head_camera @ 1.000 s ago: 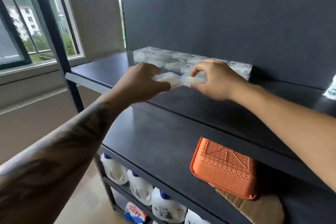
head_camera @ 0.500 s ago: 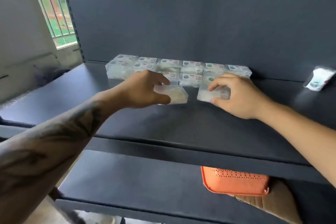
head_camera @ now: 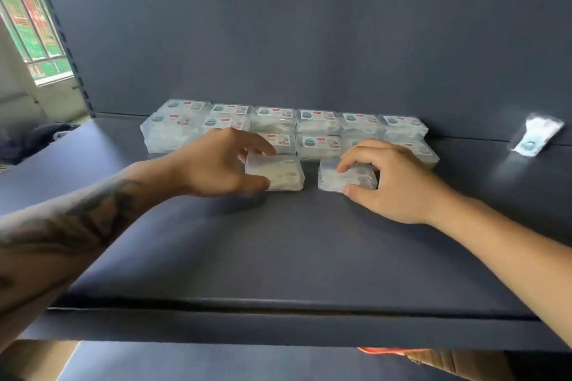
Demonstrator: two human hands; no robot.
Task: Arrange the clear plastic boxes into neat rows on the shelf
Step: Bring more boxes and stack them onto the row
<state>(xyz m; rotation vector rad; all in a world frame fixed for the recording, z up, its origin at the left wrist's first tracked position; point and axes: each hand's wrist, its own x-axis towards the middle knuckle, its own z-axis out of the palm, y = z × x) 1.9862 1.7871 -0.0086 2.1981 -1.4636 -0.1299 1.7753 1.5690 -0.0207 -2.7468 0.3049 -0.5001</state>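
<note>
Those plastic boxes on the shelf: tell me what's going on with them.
A person is stocking a dark shelf. The left hand grips one clear box, the right hand another, both set in front of two rows of labelled boxes along the back panel. The front row is only begun. A small packet lies apart, far right.

Two clear plastic boxes flat on shelf, apart, before labelled rows at back
</note>
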